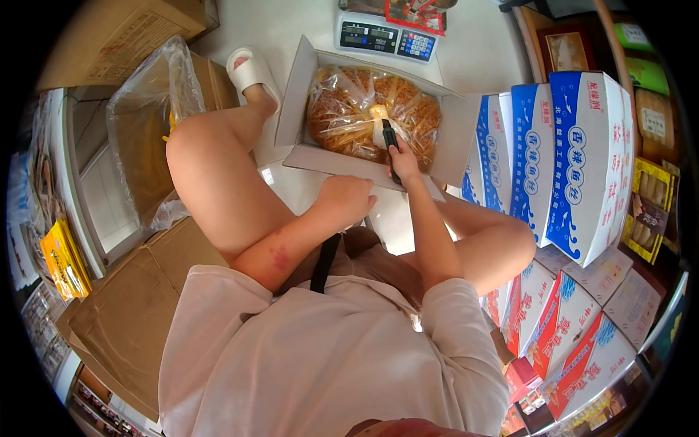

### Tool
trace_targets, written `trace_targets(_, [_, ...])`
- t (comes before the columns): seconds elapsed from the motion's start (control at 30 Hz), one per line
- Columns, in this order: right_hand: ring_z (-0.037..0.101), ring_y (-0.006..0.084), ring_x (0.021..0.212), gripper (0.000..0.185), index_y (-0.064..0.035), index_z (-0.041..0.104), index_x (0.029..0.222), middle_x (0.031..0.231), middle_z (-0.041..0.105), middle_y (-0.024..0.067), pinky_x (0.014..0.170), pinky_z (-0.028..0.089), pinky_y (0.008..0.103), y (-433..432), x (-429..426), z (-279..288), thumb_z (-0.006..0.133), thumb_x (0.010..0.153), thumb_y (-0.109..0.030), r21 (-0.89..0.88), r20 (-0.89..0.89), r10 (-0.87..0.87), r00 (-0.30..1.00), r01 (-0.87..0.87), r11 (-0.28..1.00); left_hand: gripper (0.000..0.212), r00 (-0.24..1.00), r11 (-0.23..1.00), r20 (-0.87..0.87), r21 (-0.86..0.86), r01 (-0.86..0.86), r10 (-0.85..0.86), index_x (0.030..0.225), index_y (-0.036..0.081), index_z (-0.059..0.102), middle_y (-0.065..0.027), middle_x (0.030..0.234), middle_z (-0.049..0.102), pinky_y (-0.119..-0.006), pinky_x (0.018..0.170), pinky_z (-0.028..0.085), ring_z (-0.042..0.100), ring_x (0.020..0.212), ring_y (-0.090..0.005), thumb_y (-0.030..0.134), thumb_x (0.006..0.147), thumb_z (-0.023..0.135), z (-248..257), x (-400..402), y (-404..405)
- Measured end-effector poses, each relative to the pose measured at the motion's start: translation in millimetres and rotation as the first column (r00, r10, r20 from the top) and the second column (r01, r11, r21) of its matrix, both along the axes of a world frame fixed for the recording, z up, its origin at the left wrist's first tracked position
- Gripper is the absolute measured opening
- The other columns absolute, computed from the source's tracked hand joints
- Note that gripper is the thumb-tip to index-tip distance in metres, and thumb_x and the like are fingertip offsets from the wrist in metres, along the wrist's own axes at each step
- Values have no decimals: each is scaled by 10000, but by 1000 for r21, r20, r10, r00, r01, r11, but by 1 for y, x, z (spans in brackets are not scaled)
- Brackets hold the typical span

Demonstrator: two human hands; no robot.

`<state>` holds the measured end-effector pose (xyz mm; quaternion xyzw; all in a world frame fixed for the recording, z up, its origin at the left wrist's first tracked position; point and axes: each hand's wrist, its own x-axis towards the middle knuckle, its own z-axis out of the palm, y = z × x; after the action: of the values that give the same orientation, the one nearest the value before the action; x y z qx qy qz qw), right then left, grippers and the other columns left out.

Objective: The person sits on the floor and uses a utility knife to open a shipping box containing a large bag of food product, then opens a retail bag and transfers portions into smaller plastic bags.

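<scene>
My right hand [403, 160] grips a dark utility knife [390, 143]. Its front end lies at the gathered, taped neck [379, 117] of a clear plastic bag [338, 117] full of orange-brown shredded food. Whether the blade touches the tape cannot be told. That bag sits inside an open cardboard box [336, 161] with its flaps spread outward, on the floor between my legs. Closer to my body, my left hand [345, 199] is curled into a loose fist near the box's front flap, with nothing seen in it.
A digital scale [385, 39] with a red packet [418, 19] on it stands beyond the box. On the right are stacked blue-and-white cartons [581, 164] and red-and-white cartons [568, 338]. At left stand a plastic-lined carton [147, 142] and a large brown carton [125, 311].
</scene>
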<state>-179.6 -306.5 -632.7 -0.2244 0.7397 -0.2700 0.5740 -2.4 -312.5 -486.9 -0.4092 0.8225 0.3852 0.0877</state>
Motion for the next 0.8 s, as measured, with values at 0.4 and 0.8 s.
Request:
trace_targets(0.4, [382,117,369,451,-182,259,1283,584,427,32,319,347,262,5,20,-7,395,854,-155,-10,-3,-133,991,133,991,253,1000,1000,12,12,-3,3,863,66,578,-130,705,585,-385,619,438,567,690,-282,277,739,514,-1,0,-1])
trace_targets(0.8, [385,112,369,429,-156,272,1275,595,432,30,316,340,250,5,20,-12,388,861,-156,-35,18,-164,986,165,986,266,1000,1000,24,17,2,-2,883,59,576,-133,711,586,-384,621,437,568,702,-281,274,736,526,0,0,1])
